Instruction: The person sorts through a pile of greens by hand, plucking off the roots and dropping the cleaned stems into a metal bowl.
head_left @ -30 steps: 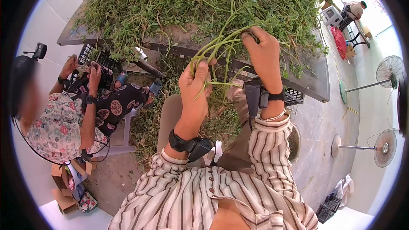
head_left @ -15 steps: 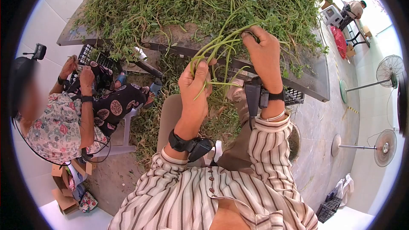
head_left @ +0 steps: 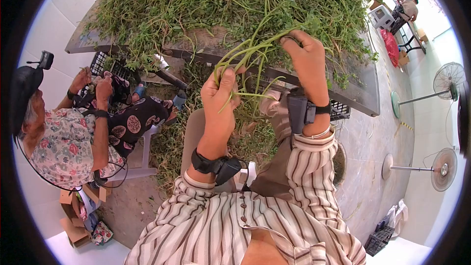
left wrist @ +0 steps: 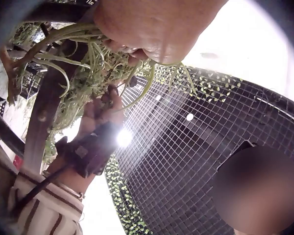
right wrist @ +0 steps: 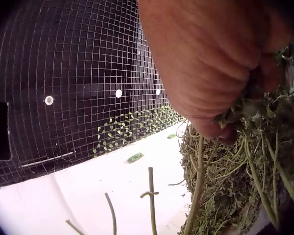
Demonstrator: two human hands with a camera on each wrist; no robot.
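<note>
A small bunch of long green leafy stems stretches between my two hands above the table's front edge. My left hand grips the lower ends, its thumb laid over them, and a few bent stems poke out below it. Higher and to the right, my right hand pinches the bunch between thumb and fingertips near its leafy end. In the right wrist view, leaves show at the right hand's fingers and a thick stem runs down from them. The left wrist view shows curled stems by the left hand.
A big heap of tangled greens covers the table. More greens lie on the floor below. At the left sits another person, hands raised. Black crates stand under the table, and fans at the right.
My left hand has shifted slightly left and my right hand slightly right, both still holding the stems. At the left, the seated person's nearer hand has shifted.
</note>
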